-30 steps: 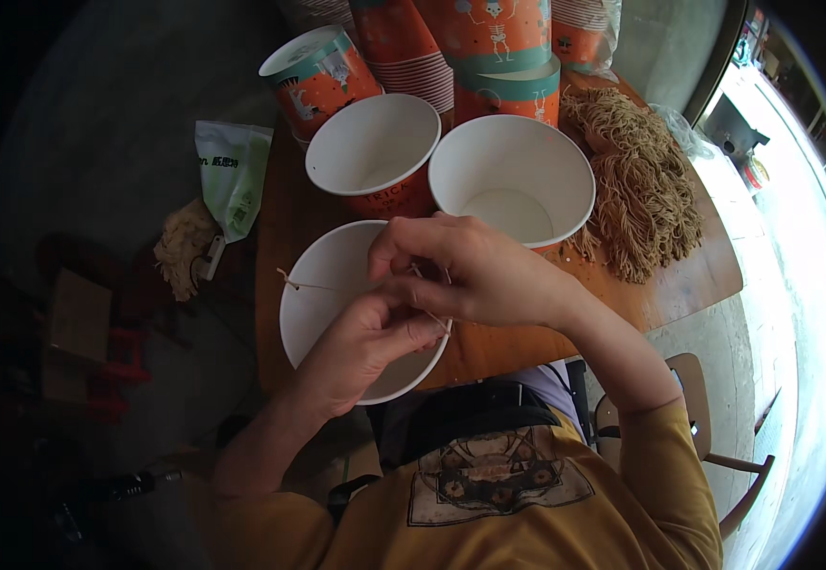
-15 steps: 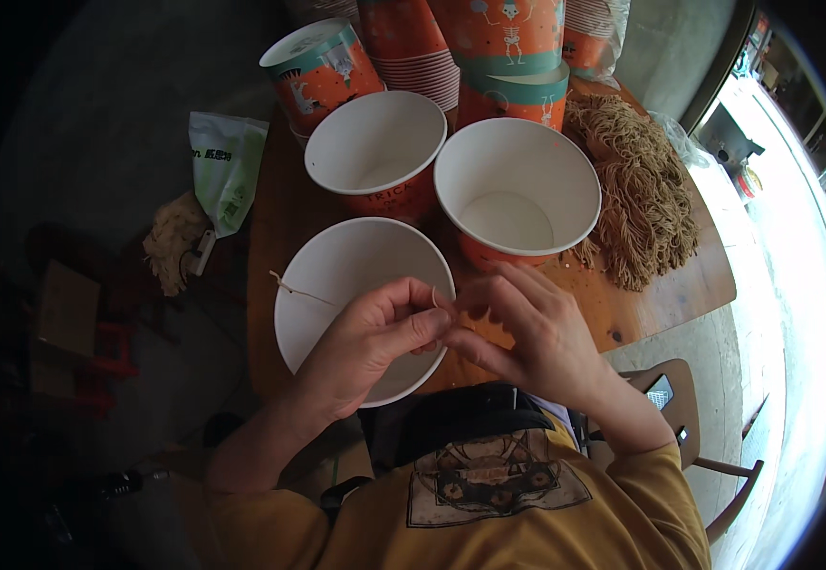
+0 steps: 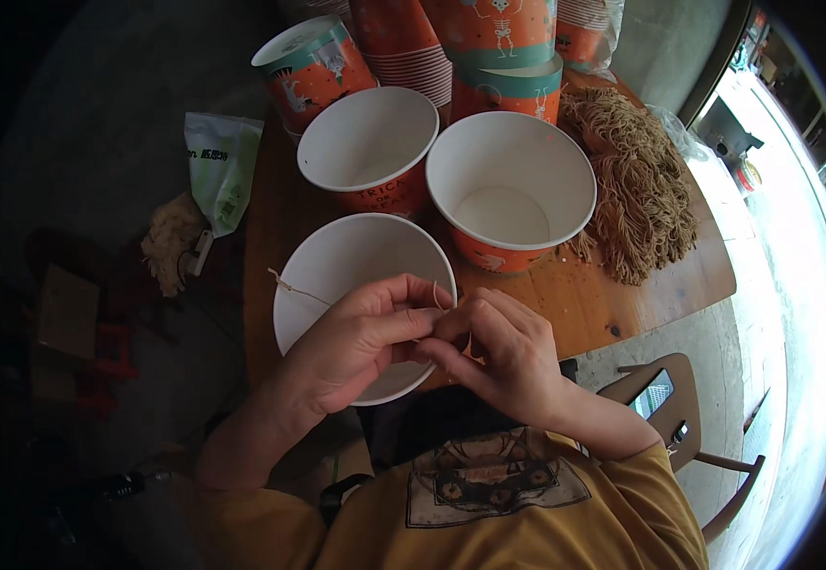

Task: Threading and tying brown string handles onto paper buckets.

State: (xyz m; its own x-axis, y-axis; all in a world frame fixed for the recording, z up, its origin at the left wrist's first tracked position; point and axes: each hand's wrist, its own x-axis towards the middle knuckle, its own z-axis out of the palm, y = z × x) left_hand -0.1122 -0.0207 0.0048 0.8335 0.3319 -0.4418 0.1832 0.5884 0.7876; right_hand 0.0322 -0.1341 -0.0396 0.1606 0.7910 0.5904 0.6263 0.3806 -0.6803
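Note:
A white-lined paper bucket [image 3: 356,247] stands nearest me on the table. Its left rim carries a knotted tan cord [image 3: 285,284], which runs inside toward my hands. Over the bucket's right rim, my left hand [image 3: 361,337] is closed, thumb against fingers, with a small loop of cord showing above the fingertips. My right hand [image 3: 508,356] meets it there, its thumb and fingers pinched together on the cord. The fingers hide most of the cord between them. Just beyond stand two more open buckets, a left one [image 3: 370,142] and a right one [image 3: 508,185], both orange outside.
A heap of tan cords [image 3: 636,190] lies on the wooden table [image 3: 651,299] at the right. Stacked orange buckets [image 3: 384,33] crowd the back. A white and green bag [image 3: 223,176] is off to the left. At the right, a chair [image 3: 684,385] holds a phone [image 3: 653,393].
My right hand has moved slightly left and down, and its fingers have curled in from a looser spread to a pinch against my left hand. The left hand stays nearly in place.

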